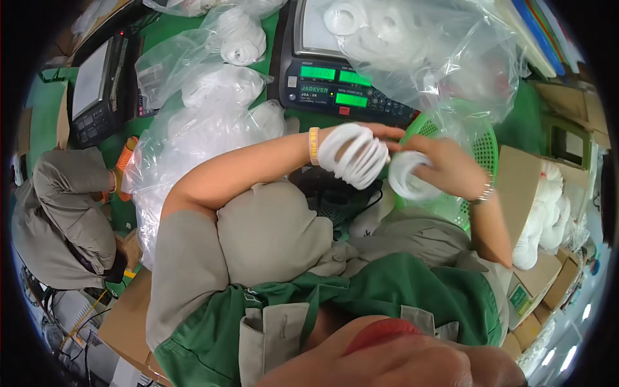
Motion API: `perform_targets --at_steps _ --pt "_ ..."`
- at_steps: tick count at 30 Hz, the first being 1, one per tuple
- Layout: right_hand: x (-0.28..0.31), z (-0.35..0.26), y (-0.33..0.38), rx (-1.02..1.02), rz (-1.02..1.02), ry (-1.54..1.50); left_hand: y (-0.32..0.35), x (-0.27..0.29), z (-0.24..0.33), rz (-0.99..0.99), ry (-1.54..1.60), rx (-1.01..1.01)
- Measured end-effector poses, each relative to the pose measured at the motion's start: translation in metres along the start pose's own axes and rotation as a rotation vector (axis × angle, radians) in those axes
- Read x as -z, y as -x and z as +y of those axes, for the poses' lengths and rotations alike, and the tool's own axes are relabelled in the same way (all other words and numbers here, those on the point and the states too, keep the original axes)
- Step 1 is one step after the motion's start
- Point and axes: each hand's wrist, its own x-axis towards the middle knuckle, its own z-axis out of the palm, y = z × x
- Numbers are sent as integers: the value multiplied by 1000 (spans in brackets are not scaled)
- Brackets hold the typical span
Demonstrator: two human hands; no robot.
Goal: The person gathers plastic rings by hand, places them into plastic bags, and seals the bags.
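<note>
White rings [356, 158] round L hand [385, 131] – can't tell its grip – R hand [453, 169] pinching ring bundle [406, 179].

We find a scale [303, 97] on the table [273, 29] before the wearer, with a plastic bag [445, 58] of coils lying over its pan and extending to the right. Left of the scale lie further bags of coils [222, 84]; beyond these, at far left, stands a second scale [90, 84], with another person [71, 213] nearer to us on that side. A bundle of rings [354, 157] sits around the left hand [387, 131]; just right of it, a separate coil [407, 179] is in the right hand [454, 166], above a basket [487, 138]. Whether the bag enters the basket, we cannot confirm. Right of the basket stands a carton [521, 168].
</note>
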Motion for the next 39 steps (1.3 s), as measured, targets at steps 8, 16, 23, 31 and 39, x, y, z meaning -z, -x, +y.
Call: perform_targets --at_steps 8,16,23,31,39 --pt "-65 25 -38 -13 -19 -547 4 -4 -13 31 -850 58" --pt "-58 37 -38 -38 -269 -641 10 4 -13 292 -1145 182" --pt "-62 47 -38 -121 -195 -794 9 11 -8 187 -1417 73" --pt "-44 61 -34 -199 -79 -1092 13 27 -7 298 -371 -166" --pt "-34 45 -28 -150 -17 -1152 15 15 8 387 -773 -331"
